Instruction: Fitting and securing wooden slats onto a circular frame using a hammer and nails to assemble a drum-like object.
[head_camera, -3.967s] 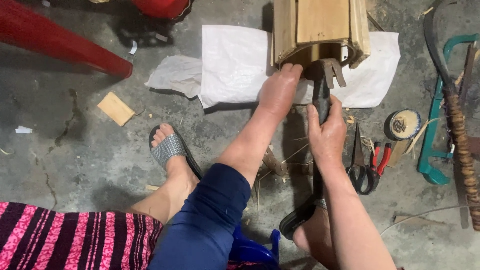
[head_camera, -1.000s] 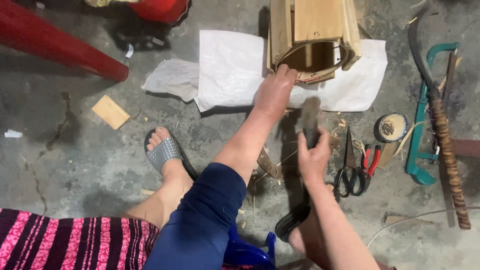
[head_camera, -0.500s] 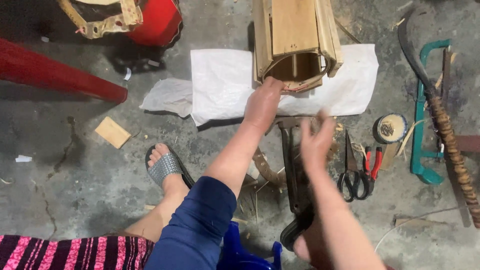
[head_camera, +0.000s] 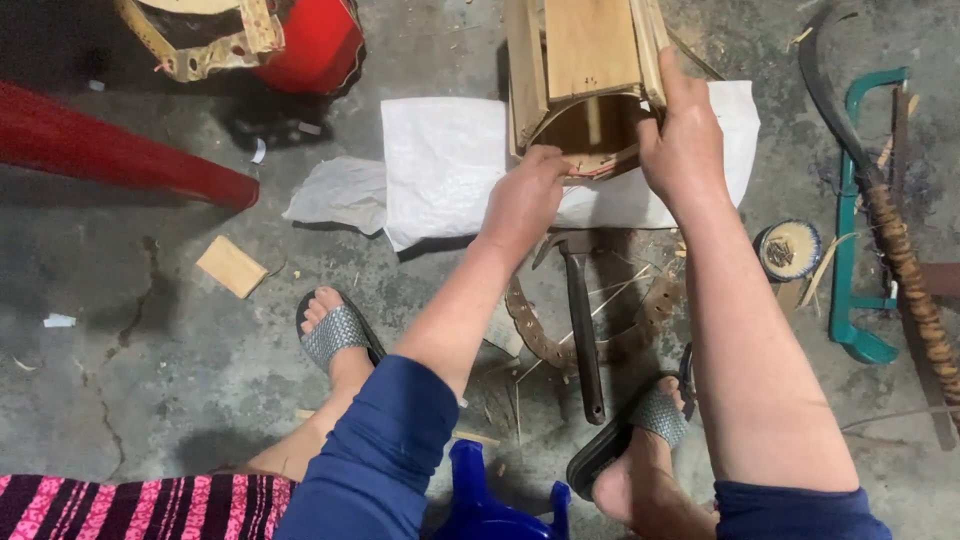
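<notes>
your left hand (head_camera: 525, 195) gripped the lower rim of the wooden slat cylinder (head_camera: 585, 75), fingers curled on the edge. your right hand (head_camera: 685, 135) lay flat against its right side, fingers stretched up along a slat, closed on nothing else. the cylinder stood on the white sack sheet (head_camera: 450, 160), its open mouth tipped toward you.

to do this step well, i judged you needed steady pressure from both sides so the slats stayed seated in the band, with your fingertips kept clear of the splintered rim.

the slats looked pale, flat and smooth-planed, the rim frayed. just below the cylinder a hammer (head_camera: 580, 310) lay on the cracked concrete floor (head_camera: 150, 370), dark metal head toward the cylinder, beside curved bark strips (head_camera: 535, 335).
</notes>
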